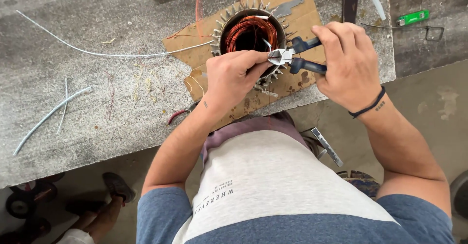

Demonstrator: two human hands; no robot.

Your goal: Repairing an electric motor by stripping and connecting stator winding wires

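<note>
A finned metal motor stator (pixel 229 19) with copper wire windings (pixel 246 29) inside stands on a piece of cardboard (pixel 287 5) on the grey bench. My right hand (pixel 348 66) grips the blue handles of cutting pliers (pixel 292 56), whose jaws sit at the stator's near rim. My left hand (pixel 231 78) rests on that rim beside the jaws, fingers pinched on a thin wire end. Pale sleeving (pixel 267 43) sticks up from the windings.
White tubing (pixel 112 55) and shorter pieces (pixel 48 117) lie on the bench at left, with wire scraps. A green lighter (pixel 413 17), a dark flat tool (pixel 350 2) and red-handled pliers (pixel 178 115) lie nearby. Another person's foot (pixel 117 188) is below left.
</note>
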